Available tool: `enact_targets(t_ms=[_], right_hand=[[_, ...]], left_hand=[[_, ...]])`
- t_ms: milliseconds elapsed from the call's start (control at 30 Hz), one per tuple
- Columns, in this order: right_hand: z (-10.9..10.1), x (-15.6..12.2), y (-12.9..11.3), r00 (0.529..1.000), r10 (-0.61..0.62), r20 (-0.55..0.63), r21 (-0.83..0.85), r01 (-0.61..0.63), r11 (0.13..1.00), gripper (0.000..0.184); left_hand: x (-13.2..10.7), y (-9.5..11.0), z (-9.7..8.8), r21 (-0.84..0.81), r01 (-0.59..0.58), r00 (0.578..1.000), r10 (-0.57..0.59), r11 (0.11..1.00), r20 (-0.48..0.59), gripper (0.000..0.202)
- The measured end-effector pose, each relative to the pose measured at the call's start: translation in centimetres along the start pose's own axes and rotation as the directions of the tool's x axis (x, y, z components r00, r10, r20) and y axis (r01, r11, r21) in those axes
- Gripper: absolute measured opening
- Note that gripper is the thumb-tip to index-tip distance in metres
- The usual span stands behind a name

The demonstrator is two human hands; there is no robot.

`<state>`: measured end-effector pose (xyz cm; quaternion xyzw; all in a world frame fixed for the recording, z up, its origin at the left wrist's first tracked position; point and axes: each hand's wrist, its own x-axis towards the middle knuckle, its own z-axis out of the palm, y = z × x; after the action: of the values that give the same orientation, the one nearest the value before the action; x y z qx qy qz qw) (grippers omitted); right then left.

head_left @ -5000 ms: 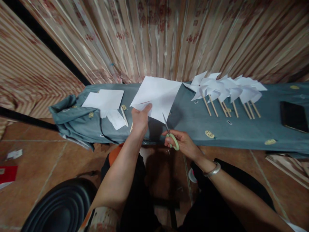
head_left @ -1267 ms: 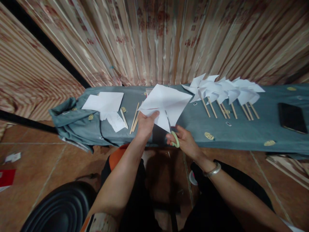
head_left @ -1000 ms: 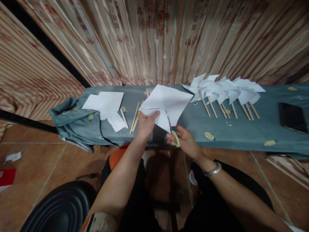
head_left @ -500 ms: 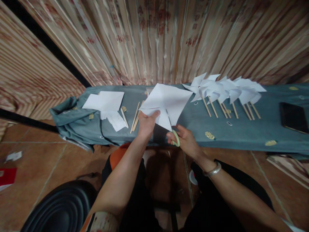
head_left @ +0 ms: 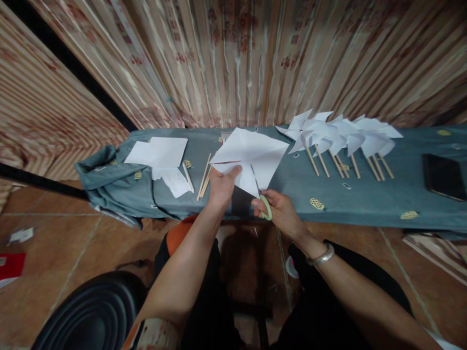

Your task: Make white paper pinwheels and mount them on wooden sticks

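Note:
My left hand (head_left: 223, 185) pinches the near left part of a white sheet of paper (head_left: 257, 150), thumb on top. The sheet is held above the cloth-covered table, one corner towards me, with a slit in its left side. In my right hand (head_left: 279, 209) are scissors with pale green handles (head_left: 267, 208). Their blades lie at the paper's near corner, along a cut that runs towards the middle. How far apart the blades stand is hard to see.
White paper pinwheels (head_left: 339, 133) on wooden sticks lie in a row at the right. Beyond them is a black phone (head_left: 444, 177). Left are loose sticks (head_left: 204, 180) and more white paper (head_left: 164, 151). A black stool (head_left: 91, 311) stands on the floor, and a pleated curtain (head_left: 233, 63) hangs behind.
The paper has tilted and shifted slightly, and the slit on its left side now gapes a little wider. Both hands keep nearly the same place and hold.

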<state>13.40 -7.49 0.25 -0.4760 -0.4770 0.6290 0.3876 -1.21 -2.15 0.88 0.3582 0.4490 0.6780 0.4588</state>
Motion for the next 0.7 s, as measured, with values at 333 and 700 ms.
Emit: enact_targets(t_ms=[333,700], right_hand=[[-2.0,-0.9,1.3,0.980,0.090,0.177,-0.074,-0.078,0.994,0.057],[-8.8,-0.9,-1.3,0.996,0.071,0.048,-0.161,-0.062,0.985,0.056]], left_hand=[[0.7,0.6,-0.8,-0.018,-0.029,0.999,0.029,0.999,-0.026,0.050],[1.2,1.0,-2.3,0.033,-0.024,0.999,0.025,0.999,-0.032,0.050]])
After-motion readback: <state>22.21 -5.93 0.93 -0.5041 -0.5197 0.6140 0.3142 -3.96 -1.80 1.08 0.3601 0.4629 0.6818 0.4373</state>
